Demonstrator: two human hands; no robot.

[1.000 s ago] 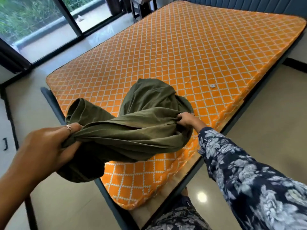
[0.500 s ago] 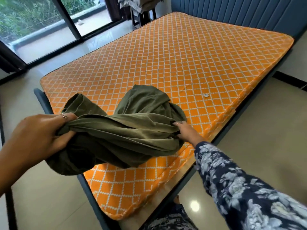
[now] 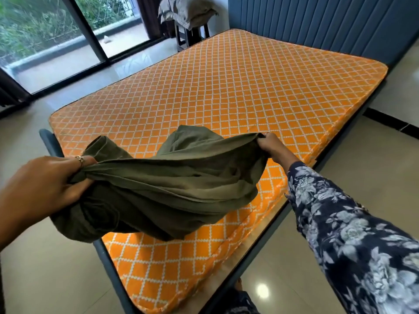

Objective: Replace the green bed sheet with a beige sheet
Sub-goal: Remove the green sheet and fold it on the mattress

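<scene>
Head view: no legible writing.

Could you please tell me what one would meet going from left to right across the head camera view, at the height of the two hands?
Left hand gripping one end → green sheet bunched between the hands → right hand gripping the other end → bare orange mattress → floor.

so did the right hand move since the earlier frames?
Yes. The right hand, gripping the green sheet, moved rightward along the mattress edge, away from the left hand.
</scene>
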